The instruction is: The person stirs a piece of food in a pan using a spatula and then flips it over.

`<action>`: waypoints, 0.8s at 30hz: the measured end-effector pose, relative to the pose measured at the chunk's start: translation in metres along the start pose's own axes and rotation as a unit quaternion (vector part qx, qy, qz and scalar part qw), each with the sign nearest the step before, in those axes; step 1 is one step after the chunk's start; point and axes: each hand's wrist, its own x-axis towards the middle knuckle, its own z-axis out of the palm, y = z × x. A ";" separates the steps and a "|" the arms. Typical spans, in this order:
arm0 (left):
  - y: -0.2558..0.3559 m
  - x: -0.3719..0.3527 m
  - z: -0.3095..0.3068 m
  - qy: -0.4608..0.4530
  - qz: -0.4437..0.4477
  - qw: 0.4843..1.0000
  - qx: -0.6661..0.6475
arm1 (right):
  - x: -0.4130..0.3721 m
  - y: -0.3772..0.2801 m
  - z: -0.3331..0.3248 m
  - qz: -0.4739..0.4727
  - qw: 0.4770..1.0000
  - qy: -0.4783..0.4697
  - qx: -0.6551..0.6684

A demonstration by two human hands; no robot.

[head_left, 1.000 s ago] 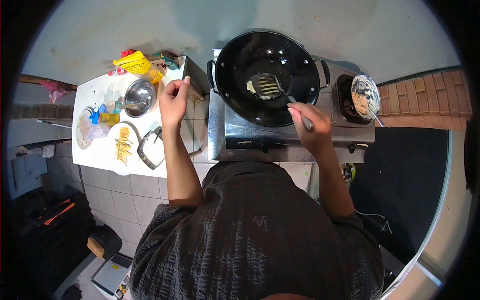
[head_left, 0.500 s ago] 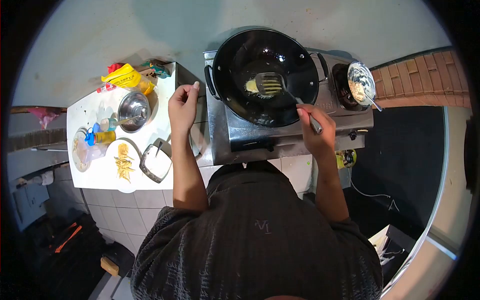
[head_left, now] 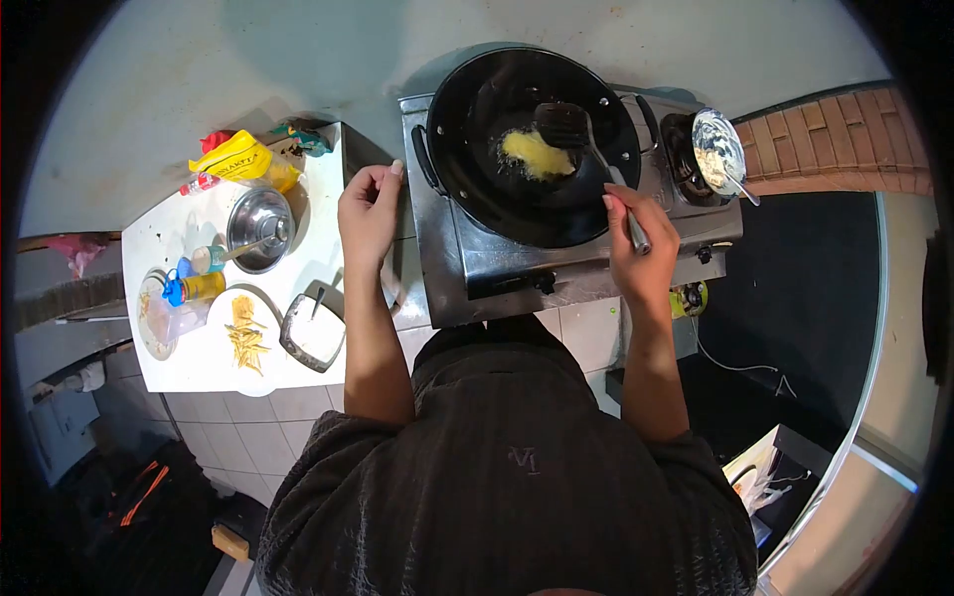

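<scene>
My right hand [head_left: 644,243] is closed around the handle of a slotted spatula [head_left: 561,126]. The spatula's dark head is inside the black wok [head_left: 477,204], just above and beside a yellow piece of frying food [head_left: 537,155]. Bubbling oil surrounds the food at the bottom of the wok. My left hand [head_left: 370,204] is held left of the wok, near its left handle [head_left: 425,161] but apart from it. Its fingers are curled in with the thumb up, and nothing shows in them.
The wok sits on a metal gas stove [head_left: 497,263]. At right, a bowl with white batter [head_left: 717,149] and a spoon rests over the other burner. On the white table [head_left: 298,382] stand a steel bowl [head_left: 248,248], a plate of fried strips [head_left: 224,328] and a square dish [head_left: 313,333].
The spatula has lifted off the food and shifted up and right, its head now dark and uncovering the whole yellow piece. My left hand has stayed nearly still.
</scene>
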 end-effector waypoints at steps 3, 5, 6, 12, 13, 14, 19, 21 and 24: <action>-0.002 0.002 0.001 -0.005 0.003 1.000 -0.009 | 0.007 0.011 -0.010 -0.008 0.999 0.020 -0.024; 0.002 0.001 0.004 0.008 0.004 1.000 -0.011 | 0.012 0.019 -0.017 -0.011 0.999 0.036 -0.033; 0.004 0.000 0.006 0.020 0.008 1.000 -0.012 | 0.015 0.021 -0.019 -0.013 0.999 0.035 -0.031; 0.010 -0.003 0.008 0.046 0.007 0.999 -0.002 | 0.038 0.043 -0.020 -0.026 0.999 0.043 -0.001; 0.013 -0.005 0.009 0.058 0.009 0.998 0.000 | 0.041 0.050 -0.017 -0.009 0.999 0.041 0.015; 0.017 -0.008 0.012 0.065 0.011 0.998 0.001 | 0.044 0.055 -0.016 -0.014 0.999 0.039 0.020; 0.020 -0.014 0.021 0.121 0.049 0.991 -0.017 | 0.063 0.069 -0.015 -0.032 0.999 -0.022 0.019; 0.018 -0.016 0.026 0.137 0.052 0.989 -0.026 | 0.071 0.075 -0.013 -0.093 0.992 -0.080 0.040; 0.020 -0.024 0.032 0.149 0.029 0.988 -0.024 | 0.082 0.078 -0.018 -0.121 0.988 -0.094 0.023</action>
